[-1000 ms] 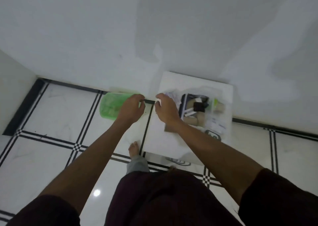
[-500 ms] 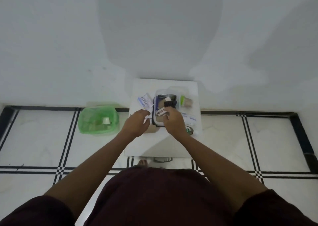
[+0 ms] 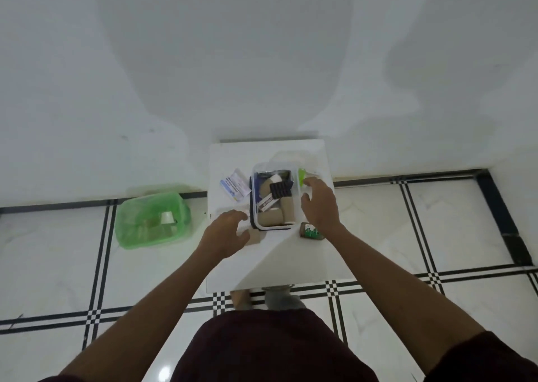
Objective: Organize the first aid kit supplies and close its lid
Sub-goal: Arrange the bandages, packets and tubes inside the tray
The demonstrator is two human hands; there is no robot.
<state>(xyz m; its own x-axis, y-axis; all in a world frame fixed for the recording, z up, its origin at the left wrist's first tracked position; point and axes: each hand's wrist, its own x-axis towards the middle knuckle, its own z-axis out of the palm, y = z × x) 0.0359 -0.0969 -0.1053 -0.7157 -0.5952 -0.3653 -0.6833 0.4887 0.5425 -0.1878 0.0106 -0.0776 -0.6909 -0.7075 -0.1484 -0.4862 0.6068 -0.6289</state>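
Note:
A clear plastic first aid box (image 3: 254, 207) with a dark rim stands open on a small white table (image 3: 270, 256). Inside lie tan bandage rolls (image 3: 272, 218), a black ribbed item (image 3: 280, 189) and a small white carton (image 3: 267, 204). My left hand (image 3: 225, 234) hovers open at the box's near left corner, above a tan roll (image 3: 256, 237) on the table. My right hand (image 3: 318, 204) is spread open over the box's right side, beside a green-tipped item (image 3: 302, 175). White packets (image 3: 235, 188) lie left of the box. A dark green packet (image 3: 311, 232) lies under my right wrist.
A green translucent plastic container (image 3: 151, 220) sits on the tiled floor left of the table, against the white wall. My feet (image 3: 241, 298) show under the table's near edge. The floor is white tile with black lines.
My right hand has moved from the box's front left to its right side. My left hand has dropped slightly toward the tan roll. The view has steadied over the table.

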